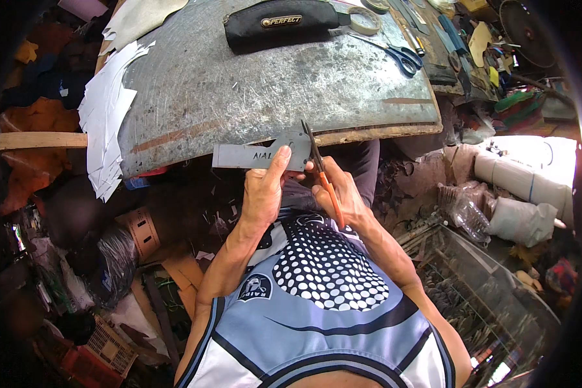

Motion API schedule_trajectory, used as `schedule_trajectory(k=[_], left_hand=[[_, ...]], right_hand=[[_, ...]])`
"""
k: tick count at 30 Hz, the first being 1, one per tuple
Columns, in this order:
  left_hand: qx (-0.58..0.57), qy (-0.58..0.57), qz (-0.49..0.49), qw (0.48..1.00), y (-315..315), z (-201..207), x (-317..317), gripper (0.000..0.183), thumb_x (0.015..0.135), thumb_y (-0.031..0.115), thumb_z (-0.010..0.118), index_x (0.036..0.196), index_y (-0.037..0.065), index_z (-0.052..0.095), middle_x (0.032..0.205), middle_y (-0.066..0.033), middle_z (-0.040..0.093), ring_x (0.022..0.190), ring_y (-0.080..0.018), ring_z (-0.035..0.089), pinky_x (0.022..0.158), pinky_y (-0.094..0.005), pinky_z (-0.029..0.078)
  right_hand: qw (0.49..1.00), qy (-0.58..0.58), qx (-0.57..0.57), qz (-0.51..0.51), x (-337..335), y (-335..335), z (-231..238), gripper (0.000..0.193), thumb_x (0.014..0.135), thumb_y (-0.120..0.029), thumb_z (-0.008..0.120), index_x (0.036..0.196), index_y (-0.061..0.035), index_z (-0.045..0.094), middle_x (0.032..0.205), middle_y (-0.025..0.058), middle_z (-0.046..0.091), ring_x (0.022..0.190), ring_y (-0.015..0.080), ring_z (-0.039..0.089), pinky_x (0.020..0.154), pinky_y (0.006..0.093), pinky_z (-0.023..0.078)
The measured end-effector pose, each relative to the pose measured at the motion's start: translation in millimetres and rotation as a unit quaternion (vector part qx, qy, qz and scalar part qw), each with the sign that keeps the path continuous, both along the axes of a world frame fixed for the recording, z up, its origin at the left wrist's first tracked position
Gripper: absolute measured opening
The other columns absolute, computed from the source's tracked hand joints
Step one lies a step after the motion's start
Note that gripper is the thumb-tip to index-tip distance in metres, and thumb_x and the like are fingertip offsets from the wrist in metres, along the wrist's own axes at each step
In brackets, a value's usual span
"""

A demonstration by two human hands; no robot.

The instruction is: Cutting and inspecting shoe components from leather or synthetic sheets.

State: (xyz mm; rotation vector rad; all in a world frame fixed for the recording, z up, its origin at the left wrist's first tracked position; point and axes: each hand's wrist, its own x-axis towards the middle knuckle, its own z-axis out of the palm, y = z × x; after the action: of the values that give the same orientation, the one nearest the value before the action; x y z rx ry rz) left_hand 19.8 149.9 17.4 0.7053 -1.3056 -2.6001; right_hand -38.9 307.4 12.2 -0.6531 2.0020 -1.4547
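My left hand [262, 193] is closed on a flat grey template piece [236, 156], thumb on top, just off the near edge of the table. The piece has a straight arm to the left, a rounded right end and dark handwriting on it. My right hand [346, 197] grips orange-handled scissors [330, 193]. Their dark blades point away from me along the rounded right end of the piece. Whether the blades touch it, I cannot tell. Some of my right fingers are hidden behind the handles.
The worn metal-topped table [239, 97] carries a black zip pouch [284, 24], blue-handled scissors [404, 59] and a tape roll [365, 21]. White sheets [107, 123] hang over its left edge. A cardboard box [139, 233] stands at left, white rolls [524, 174] at right.
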Motion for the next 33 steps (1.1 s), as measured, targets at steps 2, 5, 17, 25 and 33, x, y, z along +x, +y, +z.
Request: schedule_trajectory(k=[2, 5, 17, 25, 33], left_hand=[[0.005, 0.006, -0.008, 1.000, -1, 0, 1, 0.025, 0.096, 0.020, 0.053, 0.102, -0.001, 0.064, 0.093, -0.0088, 0.067, 0.081, -0.0164, 0.066, 0.068, -0.0261, 0.052], [-0.002, -0.003, -0.010, 1.000, -2, -1, 2, 0.024, 0.096, 0.019, 0.053, 0.102, -0.002, 0.064, 0.094, -0.0089, 0.067, 0.081, -0.0166, 0.066, 0.068, -0.0262, 0.052], [-0.029, -0.007, -0.061, 0.998, -9, -3, 2, 0.026, 0.096, 0.021, 0.054, 0.107, -0.001, 0.062, 0.095, -0.0085, 0.067, 0.079, -0.0166, 0.067, 0.065, -0.0252, 0.052], [-0.040, -0.025, -0.086, 0.995, -11, -1, 3, 0.027, 0.096, 0.021, 0.053, 0.109, -0.002, 0.061, 0.094, -0.0087, 0.067, 0.079, -0.0170, 0.067, 0.065, -0.0250, 0.052], [-0.043, -0.035, -0.103, 0.993, -13, -4, 5, 0.027, 0.095, 0.019, 0.054, 0.109, -0.003, 0.060, 0.093, -0.0094, 0.067, 0.077, -0.0180, 0.067, 0.064, -0.0258, 0.052]], right_hand=[[1.000, 0.001, -0.006, -0.003, 1, 0, -1, 0.044, 0.075, -0.008, 0.050, 0.119, -0.0004, 0.049, 0.064, 0.0099, 0.049, 0.052, 0.0165, 0.050, 0.054, 0.0300, 0.042], [1.000, -0.009, 0.000, 0.005, 0, 3, 0, 0.044, 0.075, -0.009, 0.050, 0.118, 0.0004, 0.048, 0.065, 0.0099, 0.049, 0.052, 0.0166, 0.050, 0.054, 0.0303, 0.041], [1.000, -0.024, -0.007, 0.013, 2, 11, -7, 0.033, 0.076, -0.009, 0.054, 0.107, 0.0014, 0.047, 0.058, 0.0101, 0.047, 0.049, 0.0160, 0.046, 0.049, 0.0320, 0.039], [1.000, 0.012, 0.017, 0.020, 4, 17, -9, 0.030, 0.076, -0.007, 0.053, 0.105, 0.0011, 0.049, 0.058, 0.0099, 0.048, 0.049, 0.0152, 0.047, 0.047, 0.0306, 0.038], [0.999, 0.007, 0.018, 0.036, 4, 23, -6, 0.030, 0.076, -0.006, 0.052, 0.105, 0.0007, 0.048, 0.058, 0.0093, 0.049, 0.049, 0.0143, 0.048, 0.048, 0.0306, 0.038]])
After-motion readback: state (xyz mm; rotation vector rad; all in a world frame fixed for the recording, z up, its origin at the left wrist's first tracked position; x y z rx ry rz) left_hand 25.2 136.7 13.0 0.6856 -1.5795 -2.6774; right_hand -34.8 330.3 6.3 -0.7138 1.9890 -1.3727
